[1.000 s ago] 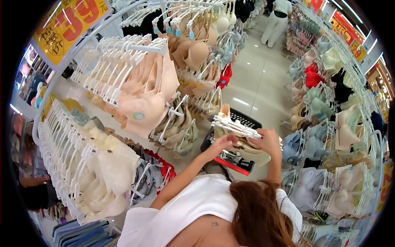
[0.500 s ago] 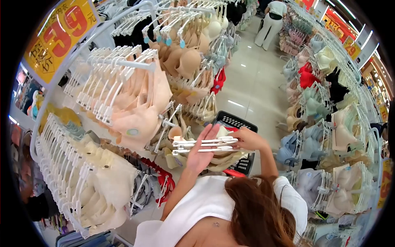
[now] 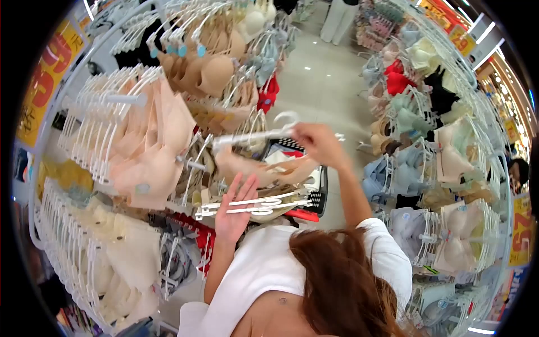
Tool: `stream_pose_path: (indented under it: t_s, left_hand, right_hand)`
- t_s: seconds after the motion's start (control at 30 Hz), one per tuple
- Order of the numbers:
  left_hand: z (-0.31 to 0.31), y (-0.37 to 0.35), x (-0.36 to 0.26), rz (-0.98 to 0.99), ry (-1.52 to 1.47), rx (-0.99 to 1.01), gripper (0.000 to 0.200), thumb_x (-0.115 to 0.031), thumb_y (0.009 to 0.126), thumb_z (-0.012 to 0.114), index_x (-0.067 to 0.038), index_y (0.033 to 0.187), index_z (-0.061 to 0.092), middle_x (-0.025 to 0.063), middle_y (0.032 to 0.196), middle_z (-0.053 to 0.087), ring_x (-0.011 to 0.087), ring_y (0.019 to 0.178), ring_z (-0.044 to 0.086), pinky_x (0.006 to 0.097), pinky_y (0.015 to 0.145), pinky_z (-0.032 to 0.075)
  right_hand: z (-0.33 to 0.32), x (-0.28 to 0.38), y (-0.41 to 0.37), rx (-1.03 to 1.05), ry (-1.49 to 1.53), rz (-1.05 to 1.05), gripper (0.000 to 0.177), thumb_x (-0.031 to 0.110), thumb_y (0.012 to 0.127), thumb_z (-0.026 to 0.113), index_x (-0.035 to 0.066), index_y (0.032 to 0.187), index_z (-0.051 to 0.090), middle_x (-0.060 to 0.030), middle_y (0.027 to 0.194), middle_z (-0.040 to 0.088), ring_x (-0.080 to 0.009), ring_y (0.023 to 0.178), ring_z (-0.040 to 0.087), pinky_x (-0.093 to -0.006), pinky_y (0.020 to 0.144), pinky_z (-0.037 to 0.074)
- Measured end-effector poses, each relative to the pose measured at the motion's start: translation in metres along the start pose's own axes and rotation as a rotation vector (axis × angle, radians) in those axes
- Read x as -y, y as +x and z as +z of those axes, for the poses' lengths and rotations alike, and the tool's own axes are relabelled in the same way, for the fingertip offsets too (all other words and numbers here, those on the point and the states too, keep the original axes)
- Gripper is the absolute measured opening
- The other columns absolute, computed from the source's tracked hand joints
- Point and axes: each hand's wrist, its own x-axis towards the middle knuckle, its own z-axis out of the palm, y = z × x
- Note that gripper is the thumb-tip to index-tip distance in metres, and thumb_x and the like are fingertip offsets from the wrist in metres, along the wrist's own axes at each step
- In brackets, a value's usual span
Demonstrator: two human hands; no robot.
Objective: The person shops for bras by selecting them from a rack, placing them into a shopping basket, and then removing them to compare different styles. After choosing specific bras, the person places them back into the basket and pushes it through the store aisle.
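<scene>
My right hand (image 3: 321, 143) is closed on a white hanger (image 3: 252, 136) near its hook, and a beige bra (image 3: 264, 168) hangs from it. Lower and to the left, my left hand (image 3: 234, 210) is palm up with its fingers stretched out. Several white hangers (image 3: 275, 201) lie across that palm and are held there, apparently with the thumb hidden. Light-coloured bras partly show around these hangers. Behind and below the lifted bra is a black shopping basket (image 3: 318, 202) with a red handle (image 3: 302, 214), its contents mostly covered.
Racks of pale pink bras (image 3: 149, 146) and cream bras (image 3: 132, 236) stand close on my left. Another long rack of bras (image 3: 407, 224) runs along the right. A tiled aisle (image 3: 320, 84) leads ahead, where a person in white trousers (image 3: 338, 22) stands.
My right hand has lifted one hanger with a beige bra up and away from the stack. My left hand, with the other hangers, has moved left and lower in view. The view has shifted too.
</scene>
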Motion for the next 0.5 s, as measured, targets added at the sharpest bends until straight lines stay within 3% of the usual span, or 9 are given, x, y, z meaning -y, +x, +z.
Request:
stream_pose_path:
  t_s: [0.03, 0.17, 0.27, 0.33, 0.4, 0.47, 0.5]
  left_hand:
    - [-0.007, -0.003, -0.001, 0.013, 0.003, -0.027, 0.059, -0.037, 0.093, 0.036, -0.007, 0.140, 0.018, 0.0187, 0.145, 0.018, 0.0303, 0.135, 0.016, 0.0396, 0.110, 0.014]
    - [-0.023, -0.024, -0.007, 0.098, -0.026, -0.110, 0.060, -0.036, 0.093, 0.036, -0.006, 0.141, 0.016, 0.0183, 0.145, 0.017, 0.0301, 0.135, 0.015, 0.0408, 0.108, 0.019]
    - [-0.031, -0.040, -0.013, 0.184, -0.073, -0.166, 0.060, -0.035, 0.093, 0.038, -0.006, 0.141, 0.016, 0.0180, 0.145, 0.017, 0.0301, 0.135, 0.015, 0.0413, 0.108, 0.021]
    - [-0.040, -0.055, -0.016, 0.249, -0.121, -0.161, 0.058, -0.032, 0.094, 0.035, -0.005, 0.141, 0.014, 0.0160, 0.146, 0.015, 0.0286, 0.136, 0.012, 0.0454, 0.109, 0.017]
    - [-0.043, -0.071, -0.015, 0.309, -0.134, -0.237, 0.059, -0.032, 0.093, 0.038, -0.006, 0.141, 0.016, 0.0167, 0.146, 0.016, 0.0284, 0.136, 0.013, 0.0435, 0.108, 0.019]
    - [-0.044, -0.084, -0.012, 0.368, -0.120, -0.315, 0.060, -0.033, 0.092, 0.041, -0.006, 0.140, 0.017, 0.0161, 0.145, 0.018, 0.0266, 0.136, 0.014, 0.0415, 0.108, 0.022]
    - [-0.046, -0.091, -0.010, 0.388, -0.120, -0.328, 0.060, -0.033, 0.092, 0.041, -0.006, 0.140, 0.017, 0.0161, 0.145, 0.018, 0.0266, 0.136, 0.014, 0.0415, 0.108, 0.022]
  right_hand:
    - [-0.005, 0.001, 0.006, -0.087, 0.002, 0.014, 0.014, 0.017, 0.083, 0.056, 0.007, 0.091, 0.062, -0.0153, 0.065, 0.056, -0.0304, 0.055, 0.051, -0.0372, 0.052, 0.039]
    - [-0.020, -0.017, 0.039, -0.157, 0.143, 0.061, 0.023, 0.023, 0.085, 0.060, 0.004, 0.096, 0.063, -0.0057, 0.056, 0.048, -0.0102, 0.048, 0.039, -0.0276, 0.046, 0.032]
    - [-0.031, -0.005, 0.065, -0.160, 0.143, -0.016, 0.023, 0.023, 0.084, 0.063, 0.002, 0.095, 0.063, -0.0022, 0.055, 0.044, -0.0055, 0.050, 0.035, -0.0250, 0.045, 0.029]
    - [-0.038, 0.001, 0.078, -0.126, 0.095, -0.073, 0.021, 0.021, 0.082, 0.064, 0.003, 0.093, 0.065, -0.0030, 0.055, 0.046, -0.0061, 0.049, 0.035, -0.0248, 0.044, 0.029]
    - [-0.036, 0.009, 0.095, -0.094, 0.051, -0.134, 0.018, 0.019, 0.081, 0.065, 0.004, 0.092, 0.066, -0.0038, 0.055, 0.048, -0.0067, 0.048, 0.035, -0.0245, 0.044, 0.029]
    - [-0.035, 0.019, 0.112, -0.119, -0.147, -0.388, 0.013, 0.017, 0.080, 0.065, 0.005, 0.085, 0.067, -0.0060, 0.055, 0.052, -0.0122, 0.046, 0.038, -0.0256, 0.045, 0.030]
    - [-0.036, 0.023, 0.124, -0.106, -0.132, -0.402, 0.013, 0.017, 0.080, 0.065, 0.005, 0.085, 0.067, -0.0060, 0.055, 0.052, -0.0122, 0.046, 0.038, -0.0256, 0.045, 0.030]
